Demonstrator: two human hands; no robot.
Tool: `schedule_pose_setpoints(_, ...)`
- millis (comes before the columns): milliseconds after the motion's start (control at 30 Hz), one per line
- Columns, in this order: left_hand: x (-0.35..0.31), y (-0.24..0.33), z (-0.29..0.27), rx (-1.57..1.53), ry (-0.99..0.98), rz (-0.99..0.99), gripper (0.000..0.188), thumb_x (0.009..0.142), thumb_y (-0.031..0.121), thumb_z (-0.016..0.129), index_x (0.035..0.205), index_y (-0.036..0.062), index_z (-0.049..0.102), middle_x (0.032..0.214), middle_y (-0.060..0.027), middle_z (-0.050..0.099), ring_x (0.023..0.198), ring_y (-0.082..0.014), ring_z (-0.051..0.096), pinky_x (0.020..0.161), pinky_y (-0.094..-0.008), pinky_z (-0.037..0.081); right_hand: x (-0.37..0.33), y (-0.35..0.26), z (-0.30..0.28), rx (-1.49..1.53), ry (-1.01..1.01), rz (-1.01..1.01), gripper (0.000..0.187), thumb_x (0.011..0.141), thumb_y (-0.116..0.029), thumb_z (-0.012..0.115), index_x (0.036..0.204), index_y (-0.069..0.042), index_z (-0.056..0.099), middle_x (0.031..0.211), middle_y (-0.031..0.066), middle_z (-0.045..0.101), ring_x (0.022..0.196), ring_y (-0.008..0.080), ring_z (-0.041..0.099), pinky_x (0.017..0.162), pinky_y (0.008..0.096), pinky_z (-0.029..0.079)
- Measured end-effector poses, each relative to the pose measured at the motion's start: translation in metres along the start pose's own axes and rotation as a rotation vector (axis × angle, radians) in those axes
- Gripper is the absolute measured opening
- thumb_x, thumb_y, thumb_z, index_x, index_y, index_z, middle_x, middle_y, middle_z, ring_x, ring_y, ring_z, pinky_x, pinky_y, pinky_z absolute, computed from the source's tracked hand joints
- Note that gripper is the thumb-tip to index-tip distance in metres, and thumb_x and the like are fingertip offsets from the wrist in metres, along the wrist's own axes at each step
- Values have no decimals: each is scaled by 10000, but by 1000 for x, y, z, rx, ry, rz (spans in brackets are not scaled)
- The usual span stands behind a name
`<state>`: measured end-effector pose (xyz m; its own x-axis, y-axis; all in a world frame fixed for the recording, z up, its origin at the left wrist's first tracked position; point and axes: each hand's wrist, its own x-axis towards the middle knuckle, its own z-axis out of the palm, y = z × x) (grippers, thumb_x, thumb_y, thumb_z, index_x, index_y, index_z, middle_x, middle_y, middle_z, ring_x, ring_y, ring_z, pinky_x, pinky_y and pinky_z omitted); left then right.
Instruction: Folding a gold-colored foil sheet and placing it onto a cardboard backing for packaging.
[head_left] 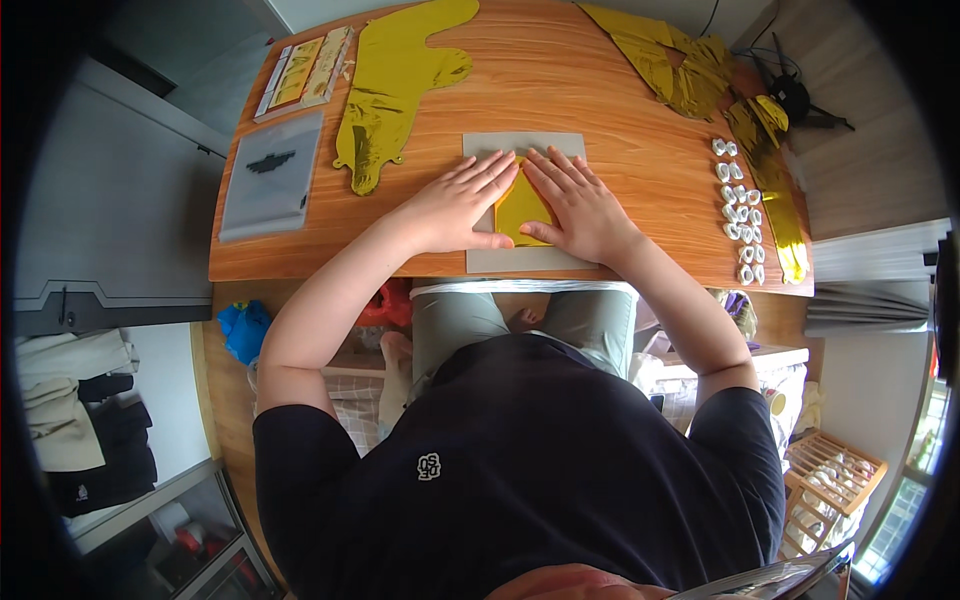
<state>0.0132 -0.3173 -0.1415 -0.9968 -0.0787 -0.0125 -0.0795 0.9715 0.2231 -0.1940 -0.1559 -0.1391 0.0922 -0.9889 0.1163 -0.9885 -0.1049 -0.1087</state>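
Observation:
A folded piece of gold foil (522,208) lies on a grey rectangular sheet (530,262) near the front edge of the table. My left hand (455,207) rests flat along the foil's left side, fingers stretched forward and thumb pointing inward. On the opposite side, my right hand (588,208) lies flat with its fingers slightly apart, its thumb over the foil's lower right part. The fingertips of both hands nearly meet at the foil's far end. Both palms hide parts of the foil and the sheet, and neither hand grips anything.
Flat gold foil balloons (385,90) lie at the far left, with more crumpled gold foil (665,65) at the far right. Several small white rolls (738,205) stand in rows on the right. Clear plastic bags (265,205) and printed packets (300,75) occupy the left side.

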Motion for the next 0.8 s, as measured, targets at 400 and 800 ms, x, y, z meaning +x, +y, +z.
schedule_pose_setpoints(400, -8, -8, -8, 118, 16, -106, 1252, 786, 806, 656, 1646, 38, 170, 1715, -183, 167, 1601, -304, 118, 1296, -515, 121, 0, 3, 6, 31, 63, -13, 1006, 878, -771, 567, 1587, -83, 371, 1655, 112, 358, 1553, 321, 280, 1273, 496, 225)
schedule_pose_setpoints(800, -21, 0, -11, -97, 130, -294, 1026, 980, 713, 469, 1629, -19, 159, 1688, -231, 221, 1587, -355, 165, 1281, -564, 104, 3, -3, -2, 87, 41, 2, 980, 867, -731, 619, 1571, -84, 404, 1643, 122, 382, 1543, 326, 307, 1262, 509, 243)
